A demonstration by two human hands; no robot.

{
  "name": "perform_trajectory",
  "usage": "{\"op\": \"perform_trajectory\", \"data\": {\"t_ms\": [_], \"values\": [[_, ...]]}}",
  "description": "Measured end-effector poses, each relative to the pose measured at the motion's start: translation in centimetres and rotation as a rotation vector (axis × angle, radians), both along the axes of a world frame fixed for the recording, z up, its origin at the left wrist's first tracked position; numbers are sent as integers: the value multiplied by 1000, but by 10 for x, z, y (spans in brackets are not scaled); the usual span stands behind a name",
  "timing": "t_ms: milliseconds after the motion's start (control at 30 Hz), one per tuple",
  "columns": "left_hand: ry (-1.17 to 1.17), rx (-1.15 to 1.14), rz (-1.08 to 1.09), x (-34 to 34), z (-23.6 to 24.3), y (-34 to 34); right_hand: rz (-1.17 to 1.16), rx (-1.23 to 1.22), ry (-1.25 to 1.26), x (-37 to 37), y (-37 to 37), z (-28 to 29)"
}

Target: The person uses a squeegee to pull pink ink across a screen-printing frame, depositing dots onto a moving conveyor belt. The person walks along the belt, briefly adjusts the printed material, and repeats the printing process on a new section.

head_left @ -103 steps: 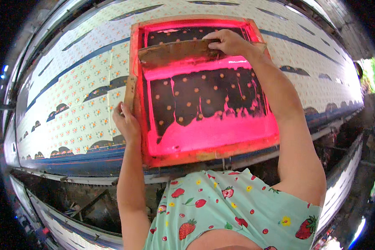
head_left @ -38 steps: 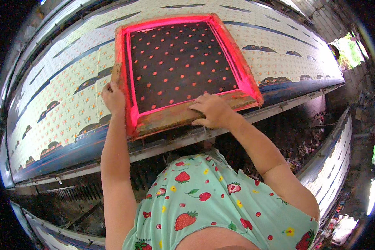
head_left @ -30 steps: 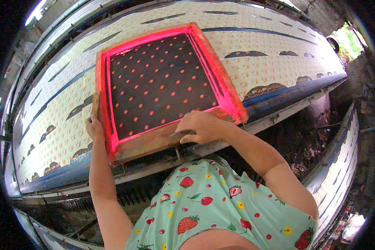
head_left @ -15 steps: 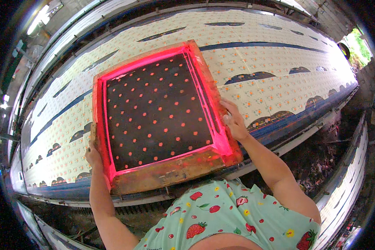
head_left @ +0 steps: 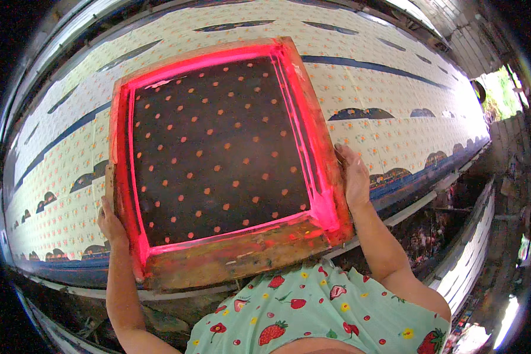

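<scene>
A square wooden screen frame (head_left: 242, 256), coated bright pink along its inner edges, holds a dark mesh (head_left: 218, 147) dotted with small salmon spots. My left hand (head_left: 112, 221) grips the frame's left side beside a narrow wooden strip (head_left: 111, 186). My right hand (head_left: 354, 177) has its fingers on the outer edge of the right side, partly hidden against the wood. The frame is raised toward my body over a long table covered with pale cloth (head_left: 330, 82) printed with small orange flowers.
Dark gaps show between the printed cloth panels. A metal rail (head_left: 416, 200) runs along the table's near edge. A second long pale surface (head_left: 463, 248) lies lower at right, below dark framework. A bright opening with greenery (head_left: 495, 94) is at the far right.
The wooden squeegee seen earliest inside the frame is out of sight. My right hand has moved from the near bar to the right side, and the frame has come closer to me.
</scene>
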State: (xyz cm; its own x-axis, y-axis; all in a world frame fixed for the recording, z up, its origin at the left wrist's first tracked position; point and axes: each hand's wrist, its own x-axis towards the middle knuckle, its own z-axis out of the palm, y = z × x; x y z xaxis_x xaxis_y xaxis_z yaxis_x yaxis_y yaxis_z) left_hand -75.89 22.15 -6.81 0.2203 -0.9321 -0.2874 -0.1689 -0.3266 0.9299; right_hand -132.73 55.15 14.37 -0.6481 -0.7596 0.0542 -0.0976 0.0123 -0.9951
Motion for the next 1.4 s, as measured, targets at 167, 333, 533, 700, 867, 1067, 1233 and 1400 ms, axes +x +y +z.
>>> {"op": "perform_trajectory", "data": {"t_ms": [167,333,533,700,867,1067,1233,1400], "values": [[5,-10,-64,29,-35,-18,20,-25,-94,30,-22,40],[148,32,-256,30,-25,-29,141,-40,-47,24,-27,59],[536,204,-258,-32,60,-1,183,-113,-98,-10,-25,103],[622,58,-263,-98,83,25,231,-26,226,-109,4,142],[673,108,-269,-218,147,63,263,-24,78,-211,51,189],[639,-130,-315,-389,192,142,331,-15,-15,-403,115,192],[635,-192,-300,-539,248,230,232,-11,-56,-512,182,207],[420,-100,-204,-613,226,270,126,18,51,-602,237,214]]}}
